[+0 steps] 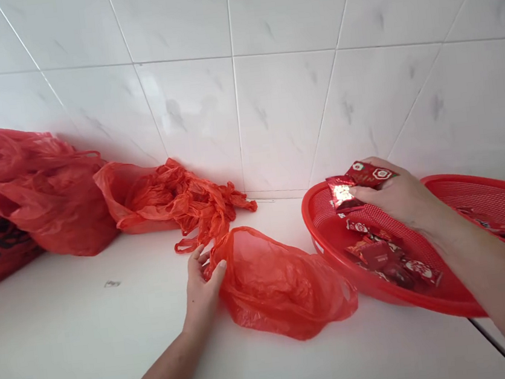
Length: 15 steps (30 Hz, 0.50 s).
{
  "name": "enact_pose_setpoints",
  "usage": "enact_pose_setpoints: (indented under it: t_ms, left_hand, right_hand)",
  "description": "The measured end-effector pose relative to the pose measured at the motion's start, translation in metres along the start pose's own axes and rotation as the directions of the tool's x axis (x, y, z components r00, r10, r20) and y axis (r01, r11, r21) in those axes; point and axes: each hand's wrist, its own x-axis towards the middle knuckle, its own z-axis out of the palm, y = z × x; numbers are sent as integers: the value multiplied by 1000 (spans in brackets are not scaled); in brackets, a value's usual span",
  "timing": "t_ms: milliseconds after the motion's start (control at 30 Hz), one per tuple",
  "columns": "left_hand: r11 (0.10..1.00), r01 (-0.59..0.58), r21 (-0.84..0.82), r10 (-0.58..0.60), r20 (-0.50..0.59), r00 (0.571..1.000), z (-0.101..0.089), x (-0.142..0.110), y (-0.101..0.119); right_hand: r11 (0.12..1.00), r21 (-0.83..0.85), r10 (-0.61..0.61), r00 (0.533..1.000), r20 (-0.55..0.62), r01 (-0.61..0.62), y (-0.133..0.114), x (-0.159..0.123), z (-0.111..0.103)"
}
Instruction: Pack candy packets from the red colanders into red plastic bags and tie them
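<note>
We list: left hand (203, 287), bare, one small spot on its back; left forearm (162, 376), bare; right hand (395, 200), bare; right forearm (480, 267), bare.

The white desk (94, 359) carried full red bags (71, 216) at far left, then a crumpled heap of red bags (185, 197). An open red bag (287, 295) lay nearer, just beside a red basket (333, 259). Left of centre showed a small grey mark (112, 284). Whether the second basket (462, 193) stood there too was hard to tell.
</note>
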Motion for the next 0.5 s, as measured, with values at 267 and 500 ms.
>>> enact_pose_setpoints:
  t_ms: [267,500]
  left_hand:
    - [999,-41,9,41,21,999,10,3,-10]
    - [997,-77,23,77,28,997,10,14,-14]
  right_hand:
    - [952,164,-296,912,283,258,-51,-66,77]
    - [963,-109,-160,846,509,248,-22,-74,145]
